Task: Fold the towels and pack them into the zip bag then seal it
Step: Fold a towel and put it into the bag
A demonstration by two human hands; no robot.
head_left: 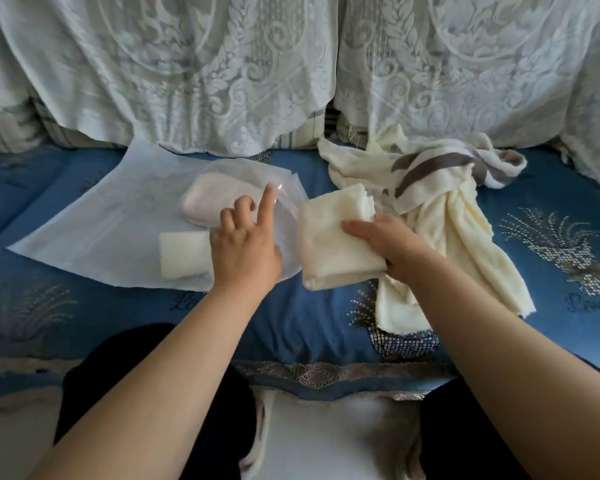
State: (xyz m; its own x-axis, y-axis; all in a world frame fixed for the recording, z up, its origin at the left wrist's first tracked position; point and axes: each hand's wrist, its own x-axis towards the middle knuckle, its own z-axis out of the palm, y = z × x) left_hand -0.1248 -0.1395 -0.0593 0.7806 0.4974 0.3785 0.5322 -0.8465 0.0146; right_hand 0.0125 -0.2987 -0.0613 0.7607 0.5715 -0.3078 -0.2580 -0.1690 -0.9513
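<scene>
A clear zip bag (101, 230) lies flat on the blue sofa seat, its mouth facing right. Inside it sit a folded pink towel (208, 199) and a folded white towel (184, 254). My left hand (246, 244) holds the upper edge of the bag's mouth up, index finger pointing upward. My right hand (388, 247) grips a folded cream towel (333, 240) right at the bag's mouth. Unfolded towels lie to the right: a cream one (465, 251) and a white one with grey stripes (440, 164).
The blue patterned sofa cover (551, 209) stretches across the view. Cushions under white lace (222, 71) line the back. My dark-clothed knees (146, 368) are at the bottom, by the seat's lace-trimmed front edge (326, 375).
</scene>
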